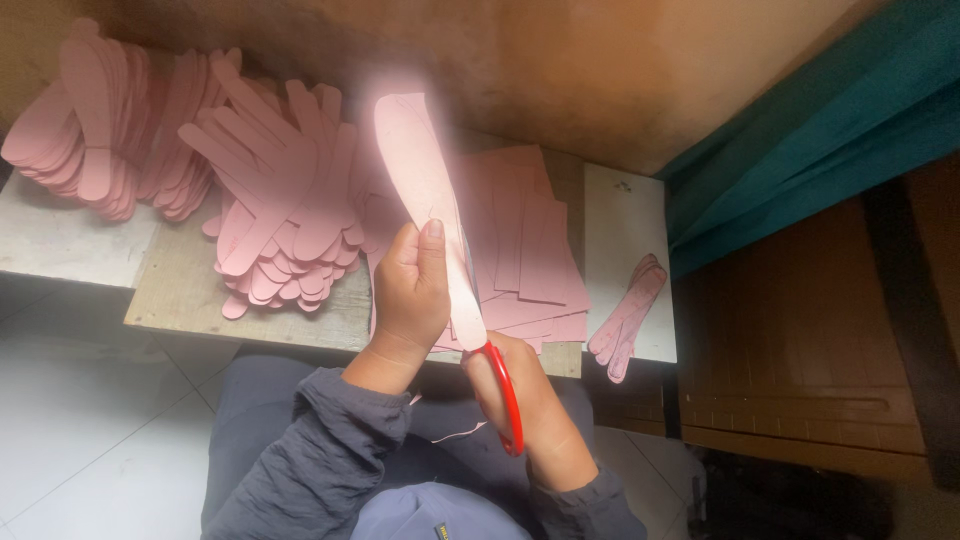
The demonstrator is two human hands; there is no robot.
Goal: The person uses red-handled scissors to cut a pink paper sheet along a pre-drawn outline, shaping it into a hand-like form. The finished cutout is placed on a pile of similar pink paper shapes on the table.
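From the head camera: the likeliest slip is the cut wandering off the outline — the pink paper strip (425, 190) stands tall and floppy above the left hand (410, 290), held only low down, so it could bend or twist at the blades. The left thumb also sits just beside the cut line, close to the red-handled scissors (503, 395), and could be nicked.

The left grip is closed, pinching the strip between thumb and fingers. The right hand (530, 410) is curled through the scissor handles, the blades meeting the strip's lower end. The strip is held up over the counter (180, 290), in front of the stacks of cut pink shapes (285, 215).
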